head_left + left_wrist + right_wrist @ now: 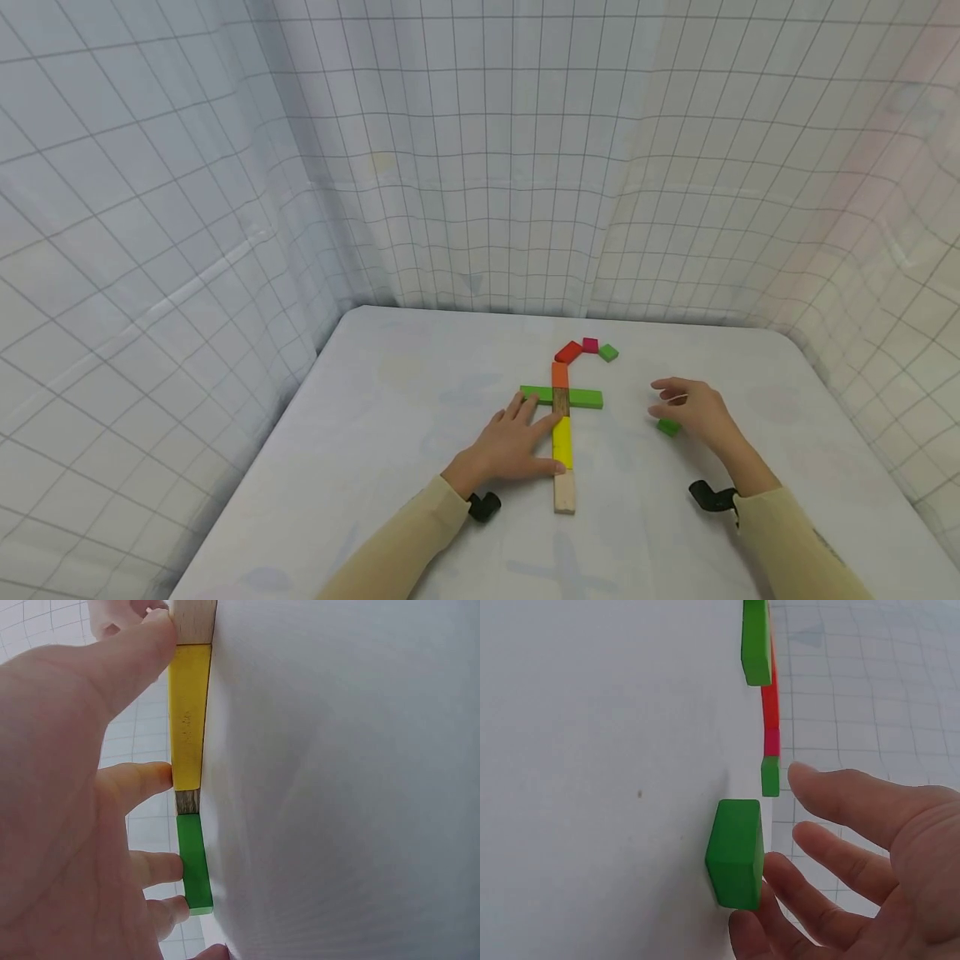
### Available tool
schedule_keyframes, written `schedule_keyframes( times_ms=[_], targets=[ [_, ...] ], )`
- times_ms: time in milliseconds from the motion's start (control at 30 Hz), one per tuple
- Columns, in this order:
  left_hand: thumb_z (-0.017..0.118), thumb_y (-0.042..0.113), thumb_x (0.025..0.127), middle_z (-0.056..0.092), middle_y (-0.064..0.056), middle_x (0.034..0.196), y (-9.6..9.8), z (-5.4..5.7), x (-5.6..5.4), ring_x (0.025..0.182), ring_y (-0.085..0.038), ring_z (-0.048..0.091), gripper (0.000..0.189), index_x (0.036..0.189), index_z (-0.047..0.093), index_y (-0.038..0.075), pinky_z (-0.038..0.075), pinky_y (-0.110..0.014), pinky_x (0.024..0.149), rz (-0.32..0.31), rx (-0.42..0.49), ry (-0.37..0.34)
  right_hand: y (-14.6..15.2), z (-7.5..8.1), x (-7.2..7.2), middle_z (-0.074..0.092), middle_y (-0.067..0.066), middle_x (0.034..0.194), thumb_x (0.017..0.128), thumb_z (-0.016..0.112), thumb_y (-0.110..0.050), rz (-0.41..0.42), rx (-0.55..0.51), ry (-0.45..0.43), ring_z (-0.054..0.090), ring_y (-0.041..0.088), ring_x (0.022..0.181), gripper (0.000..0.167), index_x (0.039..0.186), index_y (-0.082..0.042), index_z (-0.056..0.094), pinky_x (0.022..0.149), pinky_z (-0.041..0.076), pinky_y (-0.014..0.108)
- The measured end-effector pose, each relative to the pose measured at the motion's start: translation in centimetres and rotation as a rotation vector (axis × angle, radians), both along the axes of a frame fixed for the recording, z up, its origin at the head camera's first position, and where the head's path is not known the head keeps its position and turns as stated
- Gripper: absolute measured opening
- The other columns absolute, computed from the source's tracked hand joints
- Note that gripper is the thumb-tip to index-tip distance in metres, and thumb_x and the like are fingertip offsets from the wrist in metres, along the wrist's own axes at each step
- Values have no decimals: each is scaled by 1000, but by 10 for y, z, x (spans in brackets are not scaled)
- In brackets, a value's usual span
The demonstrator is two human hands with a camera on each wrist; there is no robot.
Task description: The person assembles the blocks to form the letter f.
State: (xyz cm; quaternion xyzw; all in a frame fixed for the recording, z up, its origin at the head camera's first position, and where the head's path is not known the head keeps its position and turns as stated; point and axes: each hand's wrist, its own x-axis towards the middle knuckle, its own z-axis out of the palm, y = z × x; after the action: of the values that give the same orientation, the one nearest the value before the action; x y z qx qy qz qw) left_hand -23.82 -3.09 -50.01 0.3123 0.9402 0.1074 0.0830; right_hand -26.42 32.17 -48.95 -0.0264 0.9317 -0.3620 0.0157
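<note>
My left hand [510,446] lies spread over a row of flat wooden blocks. Its thumb touches near the joint of the plain wood block [564,493] and the yellow block [562,446]. The index fingertip is at the yellow block's far end, and other fingertips rest on the left green block [195,862]. A brown block [561,402] sits between the green pieces, with an orange block [560,375] beyond it. My right hand [697,410] hovers with loosely bent fingers over a small green block [736,851]. Its thumb stands apart from that block.
Past the orange block, a red block [568,352], a pink block [590,345] and a small green block [608,352] curve to the right. The right green bar [587,398] forms the cross's other arm. White gridded curtains [480,167] surround the white table [375,400].
</note>
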Motion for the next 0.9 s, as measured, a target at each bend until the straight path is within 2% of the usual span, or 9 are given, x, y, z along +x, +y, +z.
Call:
schedule_keyframes(
  times_ms=[233, 533, 900],
  targets=[
    [53, 74, 90, 13, -14, 167, 1, -1, 0, 153, -37, 5, 86, 161, 27, 34, 24, -58, 116, -5, 11, -3, 4, -5, 11, 67, 16, 118, 85, 82, -32, 21, 3, -8, 63, 31, 105, 53, 129, -7, 67, 75, 53, 36],
    [54, 73, 90, 12, -13, 167, 1, -1, 0, 153, -36, 4, 85, 161, 27, 33, 23, -57, 116, 8, 2, -13, 10, -9, 15, 66, 14, 120, 80, 87, -26, 91, 37, -18, 62, 32, 106, 52, 126, -10, 70, 81, 51, 43],
    [54, 73, 90, 13, -14, 167, 0, 2, 1, 153, -37, 6, 85, 160, 28, 33, 24, -57, 116, 9, -2, -6, 16, -12, 17, 62, 12, 120, 76, 88, -14, 143, 27, -8, 61, 30, 103, 53, 126, -11, 71, 78, 50, 40]
  ],
)
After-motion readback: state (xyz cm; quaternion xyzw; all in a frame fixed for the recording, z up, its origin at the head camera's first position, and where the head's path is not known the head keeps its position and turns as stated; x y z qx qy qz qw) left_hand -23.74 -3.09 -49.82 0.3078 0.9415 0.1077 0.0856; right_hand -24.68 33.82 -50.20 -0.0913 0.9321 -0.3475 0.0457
